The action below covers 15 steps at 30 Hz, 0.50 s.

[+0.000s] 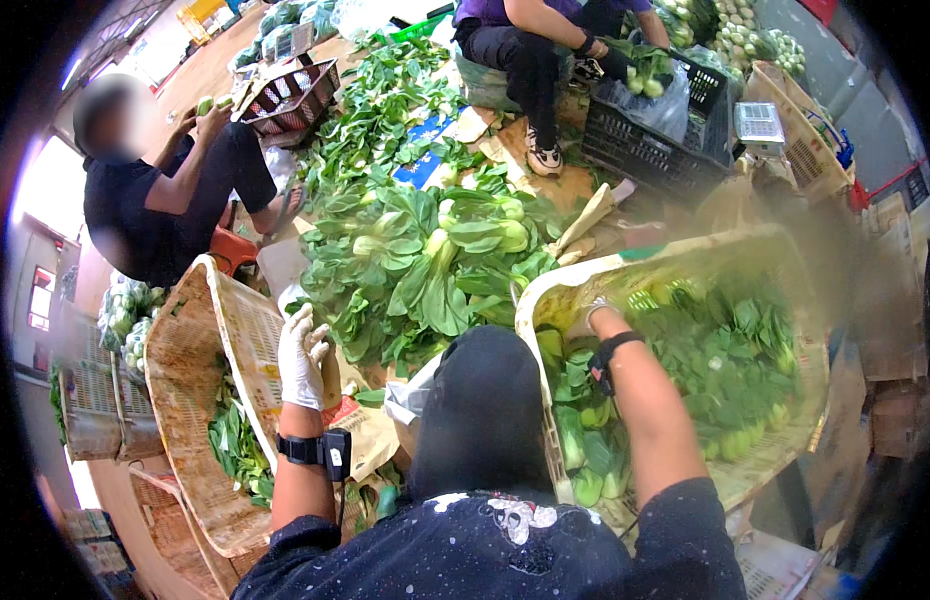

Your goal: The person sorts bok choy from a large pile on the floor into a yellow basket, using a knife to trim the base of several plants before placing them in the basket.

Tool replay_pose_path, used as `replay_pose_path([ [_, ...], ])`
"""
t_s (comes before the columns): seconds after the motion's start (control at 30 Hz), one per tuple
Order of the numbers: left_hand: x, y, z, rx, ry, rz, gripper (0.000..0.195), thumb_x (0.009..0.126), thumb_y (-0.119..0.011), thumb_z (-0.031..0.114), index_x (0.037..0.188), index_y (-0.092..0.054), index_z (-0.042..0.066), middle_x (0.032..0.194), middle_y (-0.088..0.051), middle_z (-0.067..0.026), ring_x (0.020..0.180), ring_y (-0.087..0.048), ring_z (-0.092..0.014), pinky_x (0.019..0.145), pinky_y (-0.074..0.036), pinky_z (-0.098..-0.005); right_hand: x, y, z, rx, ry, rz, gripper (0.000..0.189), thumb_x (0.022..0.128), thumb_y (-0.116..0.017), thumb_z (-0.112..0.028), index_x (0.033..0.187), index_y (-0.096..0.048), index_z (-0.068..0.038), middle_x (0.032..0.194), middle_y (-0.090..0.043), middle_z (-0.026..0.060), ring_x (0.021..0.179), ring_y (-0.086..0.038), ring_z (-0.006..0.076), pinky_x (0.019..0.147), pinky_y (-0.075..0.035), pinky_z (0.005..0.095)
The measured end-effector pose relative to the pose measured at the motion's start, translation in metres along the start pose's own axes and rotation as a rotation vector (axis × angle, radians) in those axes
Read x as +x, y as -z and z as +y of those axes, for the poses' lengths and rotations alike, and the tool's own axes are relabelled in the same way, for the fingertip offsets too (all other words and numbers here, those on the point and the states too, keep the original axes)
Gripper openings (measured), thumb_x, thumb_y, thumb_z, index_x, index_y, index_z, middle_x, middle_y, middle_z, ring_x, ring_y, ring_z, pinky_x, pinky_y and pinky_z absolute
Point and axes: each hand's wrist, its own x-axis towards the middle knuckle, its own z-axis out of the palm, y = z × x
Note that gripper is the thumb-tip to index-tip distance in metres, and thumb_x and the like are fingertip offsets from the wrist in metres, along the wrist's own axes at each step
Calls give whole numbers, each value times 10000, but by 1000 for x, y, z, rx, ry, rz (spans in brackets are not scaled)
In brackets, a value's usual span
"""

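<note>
My left hand (pixel 304 361), in a white glove, is raised just beside the rim of a dirty cream plastic basket (pixel 244 337). Its fingers are loosely curled and apart, with nothing seen in them. Inside a larger cream plastic crate (pixel 526 315) on my right is my right hand (pixel 601 306), also gloved. It is small and partly hidden near the crate's far left corner, so its grip is unclear. Bok choy heads (pixel 682 367) lie in rows in that crate. In front of my knees spreads a heap of loose bok choy (pixel 427 255).
Leafy trimmings (pixel 244 450) lie in the left basket. A seated person (pixel 165 180) at left holds a green vegetable. Another person (pixel 525 67) sits opposite, holding bok choy over a black crate (pixel 637 146) with a plastic bag. A scale (pixel 759 124) stands at right.
</note>
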Motion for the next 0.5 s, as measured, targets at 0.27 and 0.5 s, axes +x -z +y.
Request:
replay_pose_path([
  [0.27, -8, -21, 0, -43, -12, -83, 352, 844, -516, 252, 1181, -520, 148, 1156, -536, -9, 899, -549, -162, 754, -394, -284, -131, -10, 14, 307, 41, 481, 626, 532, -746, -381, 1130, -585, -291, 1273, -346, 261, 1094, -428, 396, 928, -405, 402],
  [0.5, -70, -130, 39, 131, -275, -450, 417, 866, -492, 296, 1228, -487, 91, 1215, -522, -54, 1001, -524, -159, 826, -370, -292, -246, -56, 34, 423, -85, 921, 621, 513, -757, -328, 1113, -598, -307, 1273, -329, 208, 1111, -391, 379, 941, -394, 400],
])
